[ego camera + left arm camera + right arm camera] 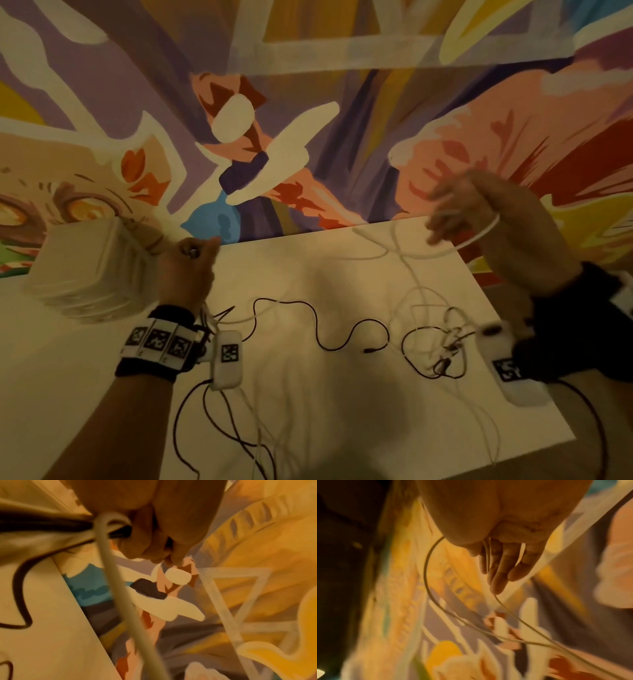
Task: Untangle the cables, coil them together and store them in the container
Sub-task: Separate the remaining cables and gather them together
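The left hand is raised above the far left part of the counter, just beside the pale, translucent container that stands at the far left edge. Its grip is narrow and closed around cables: in the left wrist view a white cable loops around the curled fingers together with a black cable, both bunched in the fist.

The right hand is lifted over the far right corner of the counter. Its fingers are fairly straight and loosely spread, and a thin white cable arcs around the hand and runs between the fingers, then drops towards the counter. Motion blur hides whether the thumb pinches it, so how firm that grip is cannot be told.

On the counter, a black cable snakes across the middle from the left hand towards a knot of tangled cables near the right edge, where black and white strands cross. More strands trail off the near edge. A painted mural fills the wall behind.
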